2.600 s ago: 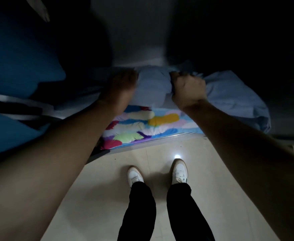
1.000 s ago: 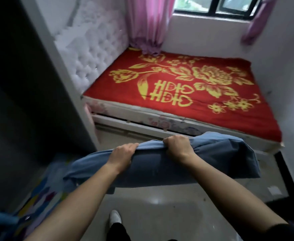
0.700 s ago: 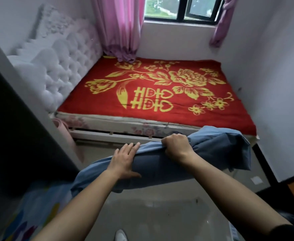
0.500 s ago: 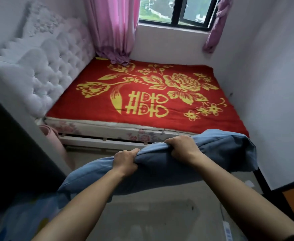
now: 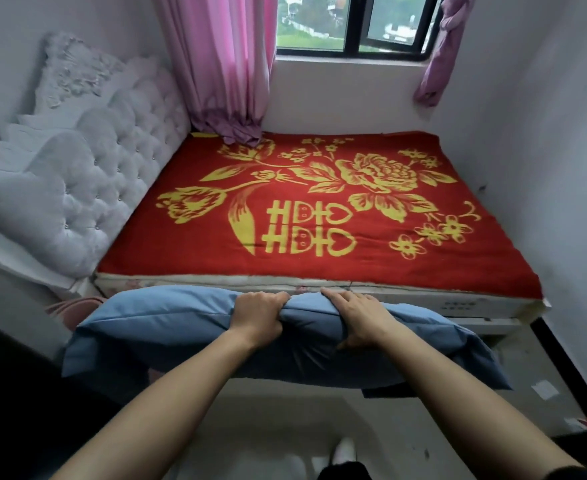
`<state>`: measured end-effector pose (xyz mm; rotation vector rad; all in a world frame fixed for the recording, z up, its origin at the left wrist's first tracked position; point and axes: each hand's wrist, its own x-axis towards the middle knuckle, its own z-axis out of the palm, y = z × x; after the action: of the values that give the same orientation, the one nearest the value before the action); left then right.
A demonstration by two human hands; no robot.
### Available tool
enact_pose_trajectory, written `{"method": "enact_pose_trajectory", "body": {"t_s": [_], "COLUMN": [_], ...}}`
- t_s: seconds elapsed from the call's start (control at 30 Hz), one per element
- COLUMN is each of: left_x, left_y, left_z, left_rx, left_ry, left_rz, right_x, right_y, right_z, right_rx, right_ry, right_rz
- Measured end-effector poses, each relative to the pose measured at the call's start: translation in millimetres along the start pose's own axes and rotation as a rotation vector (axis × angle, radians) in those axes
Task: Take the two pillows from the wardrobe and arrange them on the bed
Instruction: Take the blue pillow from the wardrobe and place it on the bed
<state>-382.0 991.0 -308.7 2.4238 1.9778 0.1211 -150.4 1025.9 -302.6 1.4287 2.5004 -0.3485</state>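
A blue pillow (image 5: 167,327) hangs crosswise in front of me, held up above the floor just short of the bed's near edge. My left hand (image 5: 259,315) grips its top edge near the middle, fingers curled into the fabric. My right hand (image 5: 358,318) clasps the same edge a little to the right. The bed (image 5: 406,296) lies ahead, covered by a red blanket (image 5: 181,247) with yellow flowers. No second pillow shows in view.
A white tufted headboard (image 5: 87,188) runs along the bed's left side. Pink curtains (image 5: 222,64) hang beside a window (image 5: 351,22) at the far end. White walls close in on the right. A dark wardrobe edge (image 5: 4,393) stands at my left. Pale floor (image 5: 302,420) lies below.
I have turned from the dark wardrobe toward the bed and carried the blue pillow closer to its near edge. Both hands keep hold of it.
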Motion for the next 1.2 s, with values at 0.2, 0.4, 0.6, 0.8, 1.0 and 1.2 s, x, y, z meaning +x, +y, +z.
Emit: {"method": "enact_pose_trajectory", "body": {"t_s": [0.2, 0.4, 0.6, 0.8, 1.0, 1.2], "left_x": [88.9, 172.2, 231.7, 283.3, 336.0, 380.0], "left_y": [-53.5, -101.2, -161.5, -245.2, -354.2, -436.1], "left_z": [-2.6, -37.5, -71.9, -67.2, -40.1, -20.7], "left_rx": [-0.048, -0.060, -0.080, -0.122, -0.186, -0.222], "left_ry": [-0.007, 0.106, 0.271, 0.306, 0.257, 0.220], "left_rz": [-0.146, -0.284, -0.415, -0.439, -0.395, -0.339], "right_x": [119.4, 230.8, 327.4, 425.7, 523.2, 594.4], "right_y": [30.4, 56.6, 47.3, 18.4, -17.7, -42.6], "right_z": [-26.4, -104.2, -176.4, -214.7, -235.5, -248.8], "right_rx": [0.089, 0.070, -0.008, -0.111, -0.156, -0.178], "right_ry": [0.121, 0.224, 0.382, 0.467, 0.427, 0.381], "right_rz": [-0.077, -0.230, -0.328, -0.373, -0.353, -0.307]}}
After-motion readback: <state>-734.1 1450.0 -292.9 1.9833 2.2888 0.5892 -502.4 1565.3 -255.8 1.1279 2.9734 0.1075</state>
